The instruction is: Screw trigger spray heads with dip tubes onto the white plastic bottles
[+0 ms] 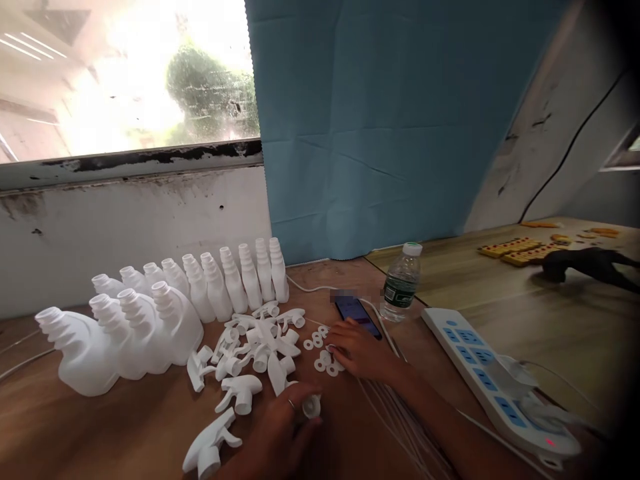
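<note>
My left hand (277, 430) is closed around a white spray trigger head (311, 405), its round collar facing up; the rest of the head is hidden by my fingers. My right hand (363, 350) is over the small white ring washers (325, 359), its thumb and forefinger pinched on one washer (331, 348) at the pile's edge. More white trigger heads (260, 343) lie heaped left of the washers. One separate trigger head (210, 443) rests left of my left hand. Behind the heap, white bottles (233, 283) without caps stand in rows.
A phone (357, 313) lies behind my right hand, with a water bottle (401, 283) beside it. On the right is a power strip (470, 373) with plugged-in adapters and white cables. Yellow pieces (525, 250) and a black object (575, 267) lie on the far-right table.
</note>
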Demonstrator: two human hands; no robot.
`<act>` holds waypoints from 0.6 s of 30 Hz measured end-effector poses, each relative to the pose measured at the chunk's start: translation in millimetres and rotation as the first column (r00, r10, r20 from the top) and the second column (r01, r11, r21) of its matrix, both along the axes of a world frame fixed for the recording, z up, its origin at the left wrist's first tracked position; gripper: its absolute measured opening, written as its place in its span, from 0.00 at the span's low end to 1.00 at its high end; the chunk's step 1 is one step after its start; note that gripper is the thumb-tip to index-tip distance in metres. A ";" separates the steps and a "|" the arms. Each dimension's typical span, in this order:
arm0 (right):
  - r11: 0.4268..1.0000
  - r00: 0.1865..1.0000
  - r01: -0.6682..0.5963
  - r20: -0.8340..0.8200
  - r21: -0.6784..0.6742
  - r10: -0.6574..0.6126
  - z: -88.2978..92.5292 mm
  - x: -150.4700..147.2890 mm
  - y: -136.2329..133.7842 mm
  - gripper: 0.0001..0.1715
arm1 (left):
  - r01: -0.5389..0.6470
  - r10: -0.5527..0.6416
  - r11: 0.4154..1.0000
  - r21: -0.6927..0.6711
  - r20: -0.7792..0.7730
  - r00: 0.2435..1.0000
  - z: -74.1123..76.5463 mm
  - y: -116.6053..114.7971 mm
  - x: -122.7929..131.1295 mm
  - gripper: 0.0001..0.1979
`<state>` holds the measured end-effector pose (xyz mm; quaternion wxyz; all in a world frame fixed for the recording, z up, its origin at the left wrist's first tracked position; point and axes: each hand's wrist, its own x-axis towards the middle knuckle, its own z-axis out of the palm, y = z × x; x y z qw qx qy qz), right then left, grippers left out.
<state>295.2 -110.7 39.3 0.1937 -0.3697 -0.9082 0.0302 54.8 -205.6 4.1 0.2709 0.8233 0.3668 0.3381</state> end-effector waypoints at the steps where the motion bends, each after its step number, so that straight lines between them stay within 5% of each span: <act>1: 1.000 1.000 -0.016 0.011 -0.021 0.016 -0.2 -1.5 -2.5 0.10 | -0.036 0.037 0.998 -0.055 0.026 0.999 0.0 0.1 -1.0 0.18; 5: 0.992 0.995 -0.079 0.048 -0.097 0.084 -2.8 -7.0 -10.2 0.17 | -0.127 0.144 0.976 -0.175 0.084 0.986 3.4 1.6 -1.9 0.14; 11: 0.985 0.994 -0.077 0.065 -0.156 0.088 -9.0 -5.8 -8.9 0.22 | -0.162 0.167 0.984 -0.081 0.070 0.983 9.0 4.3 -3.8 0.15; 18: 0.986 0.993 -0.119 0.003 -0.112 0.121 -12.6 -11.9 1.7 0.11 | -0.273 0.291 0.940 -0.205 0.063 0.955 6.4 5.6 -7.4 0.21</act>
